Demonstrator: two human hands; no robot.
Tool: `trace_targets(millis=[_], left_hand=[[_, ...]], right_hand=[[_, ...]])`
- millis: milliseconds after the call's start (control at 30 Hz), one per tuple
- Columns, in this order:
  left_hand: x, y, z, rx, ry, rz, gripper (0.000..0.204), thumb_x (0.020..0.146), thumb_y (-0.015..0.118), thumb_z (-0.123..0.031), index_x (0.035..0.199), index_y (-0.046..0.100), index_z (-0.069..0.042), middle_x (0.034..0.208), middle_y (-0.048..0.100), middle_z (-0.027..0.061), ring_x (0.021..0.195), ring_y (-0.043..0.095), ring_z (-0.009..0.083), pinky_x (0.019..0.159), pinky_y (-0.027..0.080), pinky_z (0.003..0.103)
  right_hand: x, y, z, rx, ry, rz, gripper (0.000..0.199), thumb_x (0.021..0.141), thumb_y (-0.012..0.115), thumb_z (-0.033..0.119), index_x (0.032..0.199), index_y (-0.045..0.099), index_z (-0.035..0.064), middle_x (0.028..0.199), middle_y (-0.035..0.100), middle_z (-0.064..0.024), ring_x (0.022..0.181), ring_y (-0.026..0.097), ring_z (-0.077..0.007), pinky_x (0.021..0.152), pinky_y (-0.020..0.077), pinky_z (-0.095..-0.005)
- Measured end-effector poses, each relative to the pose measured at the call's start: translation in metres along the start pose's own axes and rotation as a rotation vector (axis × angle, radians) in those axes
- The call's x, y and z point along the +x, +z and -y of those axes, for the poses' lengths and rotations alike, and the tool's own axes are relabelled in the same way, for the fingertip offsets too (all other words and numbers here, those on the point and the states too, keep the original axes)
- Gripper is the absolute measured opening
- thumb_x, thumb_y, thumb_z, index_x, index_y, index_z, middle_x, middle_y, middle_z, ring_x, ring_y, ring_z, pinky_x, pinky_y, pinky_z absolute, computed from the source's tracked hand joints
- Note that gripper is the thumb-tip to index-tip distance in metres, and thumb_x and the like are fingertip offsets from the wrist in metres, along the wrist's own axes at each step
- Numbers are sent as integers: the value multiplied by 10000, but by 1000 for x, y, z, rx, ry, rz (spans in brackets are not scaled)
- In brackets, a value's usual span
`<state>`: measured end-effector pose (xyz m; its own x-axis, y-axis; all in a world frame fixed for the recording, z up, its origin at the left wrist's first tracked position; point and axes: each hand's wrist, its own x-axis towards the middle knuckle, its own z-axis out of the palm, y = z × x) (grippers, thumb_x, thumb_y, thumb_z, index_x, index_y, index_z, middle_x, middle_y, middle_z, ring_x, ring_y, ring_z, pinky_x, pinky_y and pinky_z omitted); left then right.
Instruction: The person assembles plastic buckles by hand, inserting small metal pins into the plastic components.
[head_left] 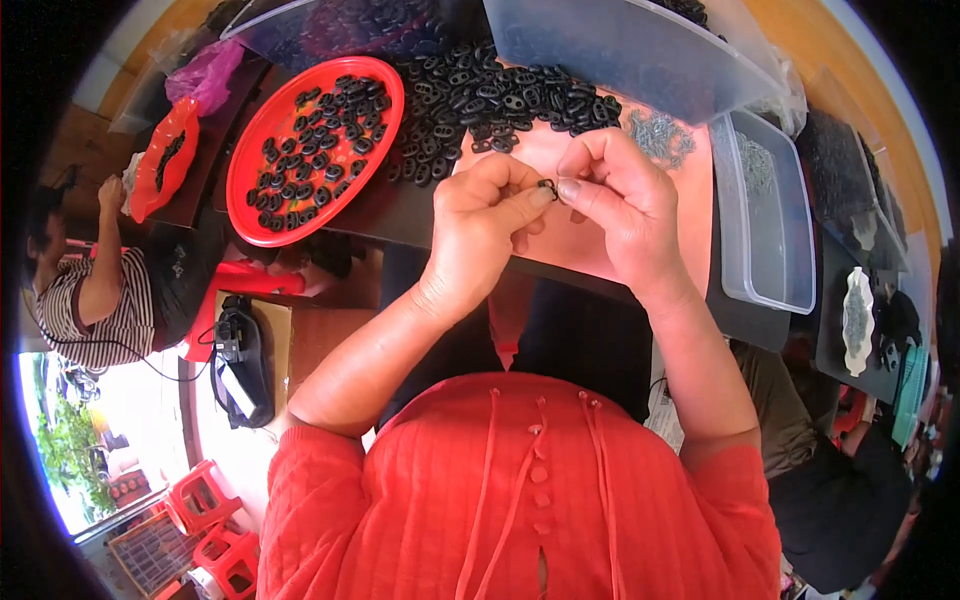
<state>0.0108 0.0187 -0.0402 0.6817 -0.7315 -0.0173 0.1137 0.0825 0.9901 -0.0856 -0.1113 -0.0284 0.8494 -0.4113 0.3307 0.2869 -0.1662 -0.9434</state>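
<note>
Watching through the head camera: the left hand [480, 220] is pinched narrow, thumb against finger, on a small black piece [547, 186] held above the pink sheet [695, 195]. The right hand [635, 215] has its thumb and finger drawn in at the piece's other side; I cannot tell whether it grips the piece or only presses on it, nor whether a silver bit sits between the tips. Main risk, I judge: a slip. The piece is tiny, the hold is fingertips only, and uneven pressure from the two sides could flick it loose. It would then probably drop to the sheet, or past the near table edge [400, 228] toward the lap, where dark clothing would hide it. Second risk: mixing. The heap of black pieces [510, 95] lies just beyond the hands, and a dropped piece rolling there would be hard to pick out. The heap of silver bits [660, 138] lies close behind the right hand; a careless knuckle could scatter it. The red tray [240, 215], off left, overhangs the near edge; a bumped rim might tip it.
</note>
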Motion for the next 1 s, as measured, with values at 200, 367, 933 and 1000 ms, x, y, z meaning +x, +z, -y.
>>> trace_targets(millis=[200,367,933,1000], left_hand=[[7,-5,0,148,107,56,91,846,657,-30,780,604,1,640,565,1,550,509,61,480,396,210],[7,-1,-4,114,100,54,75,854,648,-33,795,613,-2,634,571,10,545,505,62,480,390,208],[9,-5,-3,-55,-64,-8,126,883,639,-108,811,620,-6,635,598,39,469,496,73,435,371,204],[9,-5,-4,-54,-67,-10,124,882,641,-105,811,620,-5,636,598,39,468,495,72,435,372,203]], right_hand=[[11,-3,3,83,59,60,92,818,566,-18,883,535,39,817,553,15,731,517,-52,615,403,-184],[12,-5,-8,16,40,97,120,830,547,-65,929,580,-7,832,615,-22,794,581,-73,706,473,-213],[5,-6,-8,-262,-68,-25,59,881,606,-6,931,574,1,850,659,-71,820,641,-143,741,510,-293],[6,-5,-8,-345,-138,-10,78,854,610,-28,899,553,1,827,650,-86,791,653,-182,701,515,-305]])
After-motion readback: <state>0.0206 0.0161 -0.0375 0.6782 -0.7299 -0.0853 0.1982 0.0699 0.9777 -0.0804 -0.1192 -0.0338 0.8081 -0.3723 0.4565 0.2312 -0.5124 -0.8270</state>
